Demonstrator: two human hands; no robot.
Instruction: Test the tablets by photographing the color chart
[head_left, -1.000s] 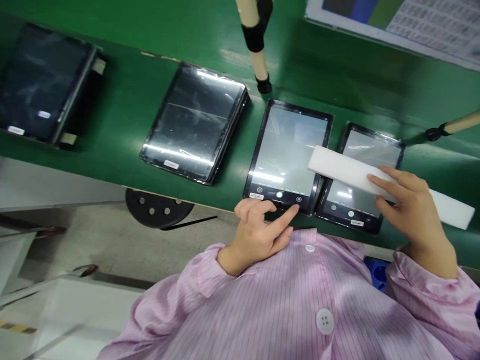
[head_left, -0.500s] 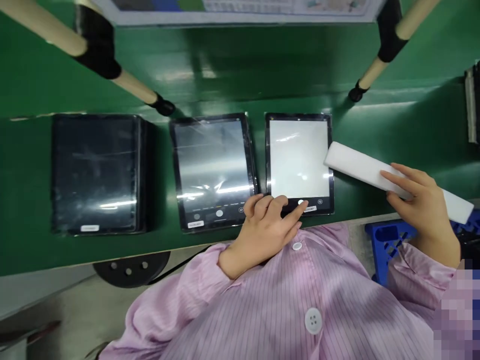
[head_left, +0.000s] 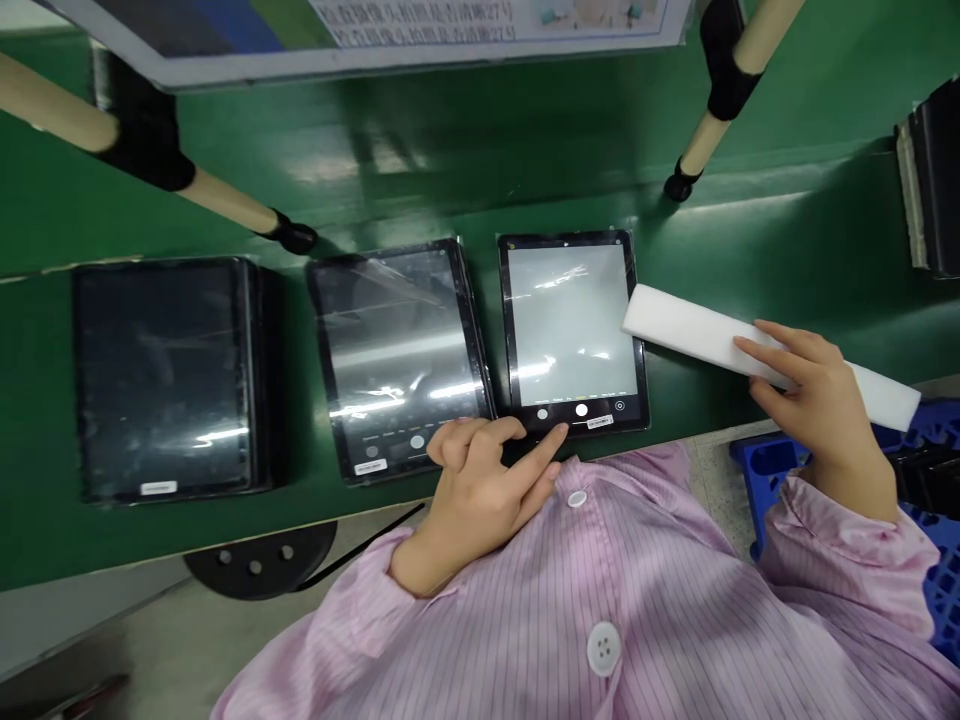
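Observation:
My left hand [head_left: 480, 485] is at the bottom edge of the right-hand tablet [head_left: 574, 320]. Its index finger is stretched out and touches or hovers over the black lower border; the other fingers are loosely bent, and nothing is held. On that tablet a camera screen shows a pale grey picture with round buttons below. My right hand [head_left: 825, 405] is closed over a white foam strip [head_left: 682, 325], thumb on the near side and fingers across the top. The strip's left end reaches over the tablet's right edge.
A tablet [head_left: 397, 350] with a dimmer camera screen lies left of centre, apparently on another. Further left stands a stack of dark tablets [head_left: 161, 370]. Pipe legs [head_left: 232, 200] hold up a printed sheet [head_left: 420, 45]. Dark items [head_left: 934, 180] sit far right; a blue crate [head_left: 776, 475] stands below the green table [head_left: 480, 150].
My left index finger has moved from the white shutter button down to the tablet's lower border. The picture on the screen has turned greyer. The whole view has shifted and tilted slightly.

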